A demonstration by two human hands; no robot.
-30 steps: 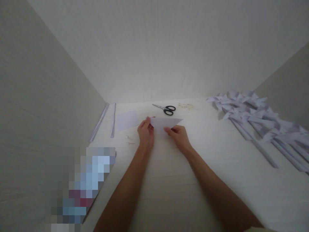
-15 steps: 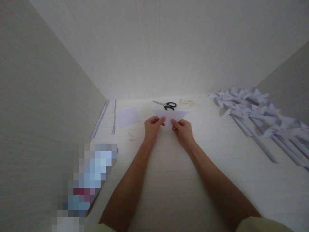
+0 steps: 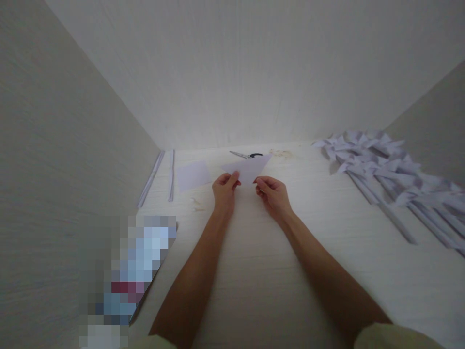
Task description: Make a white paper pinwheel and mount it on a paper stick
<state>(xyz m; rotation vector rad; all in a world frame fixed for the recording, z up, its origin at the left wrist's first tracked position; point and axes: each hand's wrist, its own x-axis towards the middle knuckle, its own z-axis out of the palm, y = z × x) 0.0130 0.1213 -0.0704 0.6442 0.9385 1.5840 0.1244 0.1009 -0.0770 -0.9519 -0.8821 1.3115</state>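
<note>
White paper (image 3: 250,169) pinched in left hand (image 3: 224,191), partly hiding scissors (image 3: 240,155); fingers of right hand (image 3: 276,194) curled just beside, cannot tell whether gripping. Could crease crookedly if pressed off-line.

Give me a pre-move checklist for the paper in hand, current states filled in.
1. Left hand gripping the triangular paper: ok, pinched between thumb and fingers.
2. Right hand gripping it too: cannot tell; fingertips are close to its lower edge, contact unclear.
3. Edges of the triangular paper lined up: cannot tell, too blurred.
4. Scissors fully in view: not ok, the paper hides part of the handles.
5. Square sheet away from the right hand: ok, lies on the left side.
6. Paper pinwheels away from both hands: ok, far right.
</note>
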